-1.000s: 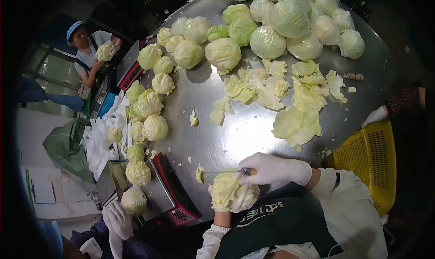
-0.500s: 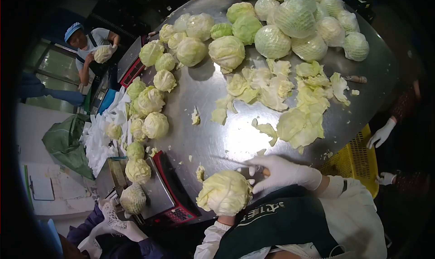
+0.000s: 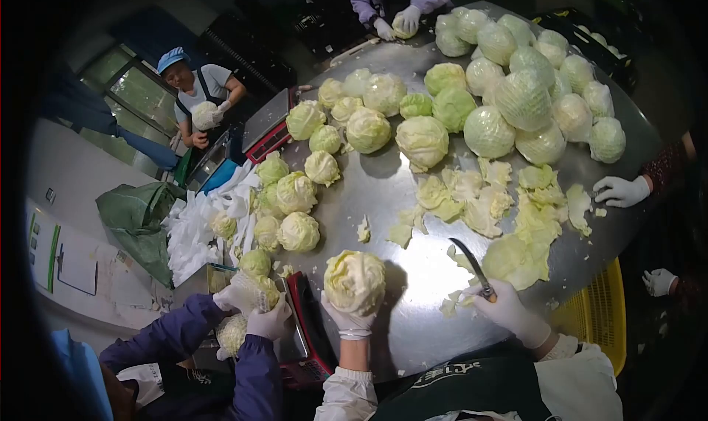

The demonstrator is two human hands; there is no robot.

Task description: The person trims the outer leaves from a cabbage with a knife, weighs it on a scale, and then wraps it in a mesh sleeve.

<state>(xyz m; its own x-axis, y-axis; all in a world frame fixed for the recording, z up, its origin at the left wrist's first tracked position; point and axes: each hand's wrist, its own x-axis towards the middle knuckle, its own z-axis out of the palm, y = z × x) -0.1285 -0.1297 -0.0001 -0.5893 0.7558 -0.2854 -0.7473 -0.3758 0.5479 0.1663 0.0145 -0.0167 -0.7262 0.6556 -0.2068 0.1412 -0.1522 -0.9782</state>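
My left hand (image 3: 349,319), in a white glove, holds up a trimmed cabbage (image 3: 355,281) from below, over the near part of the metal table (image 3: 420,347). To the right, my gloved right hand (image 3: 509,310) grips the handle of a curved knife (image 3: 473,265), its dark blade pointing up and left, apart from the cabbage. Loose outer leaves (image 3: 516,262) lie just beyond the knife.
Bare cabbages (image 3: 299,232) line the table's left side; wrapped ones (image 3: 523,100) are heaped at the back right. A red scale (image 3: 313,332) and a co-worker's gloved hands (image 3: 269,319) are at left. Another person's hand (image 3: 623,192) rests at right, above a yellow basket (image 3: 608,318).
My left hand has raised the cabbage and shows its pale side. My right hand has moved right with the knife, away from it. The co-worker at left now handles a cabbage by the scale.
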